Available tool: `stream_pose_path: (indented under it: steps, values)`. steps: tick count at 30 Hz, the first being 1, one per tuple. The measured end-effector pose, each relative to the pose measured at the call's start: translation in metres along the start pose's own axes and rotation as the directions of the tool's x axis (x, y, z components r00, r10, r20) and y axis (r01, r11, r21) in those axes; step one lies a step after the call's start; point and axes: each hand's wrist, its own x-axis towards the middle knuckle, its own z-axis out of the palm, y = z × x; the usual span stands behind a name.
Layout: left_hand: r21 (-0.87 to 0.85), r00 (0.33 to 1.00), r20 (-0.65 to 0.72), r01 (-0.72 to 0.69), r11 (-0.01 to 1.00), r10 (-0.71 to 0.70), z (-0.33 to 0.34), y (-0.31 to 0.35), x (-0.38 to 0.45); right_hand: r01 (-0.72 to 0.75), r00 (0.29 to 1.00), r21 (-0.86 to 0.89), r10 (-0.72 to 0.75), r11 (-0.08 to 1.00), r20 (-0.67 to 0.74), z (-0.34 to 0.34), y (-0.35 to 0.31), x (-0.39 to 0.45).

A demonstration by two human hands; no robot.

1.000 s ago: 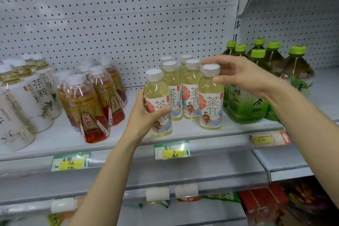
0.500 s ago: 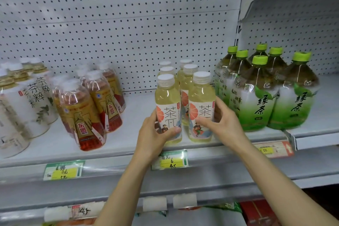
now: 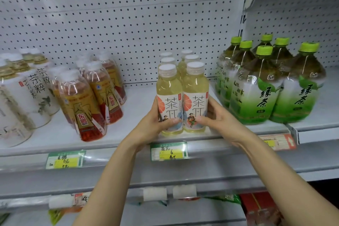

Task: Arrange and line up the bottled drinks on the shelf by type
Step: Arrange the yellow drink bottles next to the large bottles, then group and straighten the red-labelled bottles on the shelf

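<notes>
Several pale yellow tea bottles with white caps stand in two rows at the middle of the white shelf [image 3: 128, 134]. My left hand [image 3: 156, 124] grips the front left bottle [image 3: 169, 95] low on its label. My right hand [image 3: 214, 117] grips the front right bottle [image 3: 195, 93] the same way. The two front bottles stand side by side, touching, near the shelf's front edge. More of these bottles [image 3: 190, 58] stand behind them, mostly hidden.
Several amber-red bottles [image 3: 86, 104] stand to the left, and white-labelled tea bottles [image 3: 36, 90] at the far left. Large green tea bottles [image 3: 260, 86] with green caps stand at the right. Price tags [image 3: 168, 151] line the shelf edge. A pegboard wall is behind.
My right hand came down from the right bottle's cap to its lower label. Both front bottles moved together, side by side, at the shelf's front.
</notes>
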Motion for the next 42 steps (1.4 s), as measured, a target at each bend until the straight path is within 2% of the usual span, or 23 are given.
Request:
stream_pose_path:
  steps: [9, 16, 22, 25, 29, 31, 34, 36, 38, 40, 42]
  values:
    - [0.039, 0.994, -0.094, -0.058, 0.998, 0.061, 0.011, -0.003, -0.005, 0.035, 0.997, -0.061, -0.038, 0.998, -0.060, 0.009, -0.002, 0.012]
    - [0.040, 1.000, -0.003, -0.030, 0.999, 0.030, -0.003, -0.001, -0.004, 0.022, 0.998, -0.023, -0.020, 0.999, 0.059, 0.006, -0.006, 0.012]
    - [0.046, 1.000, 0.006, -0.012, 0.999, 0.012, -0.008, -0.004, -0.004, -0.015, 0.989, 0.056, 0.006, 0.998, 0.150, 0.002, -0.008, 0.016]
    - [0.076, 1.000, -0.012, -0.026, 0.997, 0.027, -0.007, 0.000, -0.008, -0.022, 0.997, 0.010, 0.021, 1.000, 0.081, 0.004, -0.010, 0.011]
    - [0.247, 0.987, -0.126, -0.062, 0.967, 0.096, -0.003, 0.003, -0.022, 0.025, 0.984, -0.222, -0.062, 0.975, -0.165, 0.011, -0.012, -0.004]
    - [0.416, 0.965, -0.180, -0.100, 0.904, 0.190, 0.000, 0.006, -0.033, 0.023, 0.955, -0.385, -0.134, 0.923, -0.263, 0.016, -0.015, -0.014]
    - [0.723, 0.933, -0.235, -0.021, 0.691, 0.273, -0.001, 0.001, -0.045, -0.006, 0.877, -0.663, -0.314, 0.749, -0.363, 0.020, -0.015, -0.026]
    - [0.817, 0.917, -0.276, 0.065, 0.573, 0.290, -0.004, -0.004, -0.055, 0.107, 0.776, -0.788, -0.546, 0.607, -0.315, 0.023, -0.013, -0.029]
    - [0.864, 0.872, -0.311, 0.094, 0.494, 0.377, -0.009, -0.010, -0.067, 0.214, 0.666, -0.852, -0.709, 0.478, -0.230, 0.031, -0.012, -0.033]
    - [0.877, 0.786, -0.364, 0.108, 0.468, 0.500, -0.018, -0.017, -0.079, 0.279, 0.599, -0.880, -0.786, 0.385, -0.154, 0.042, -0.013, -0.035]
    - [0.865, 0.698, -0.427, 0.130, 0.485, 0.574, -0.033, -0.022, -0.089, 0.314, 0.554, -0.887, -0.824, 0.337, -0.117, 0.060, -0.016, -0.036]
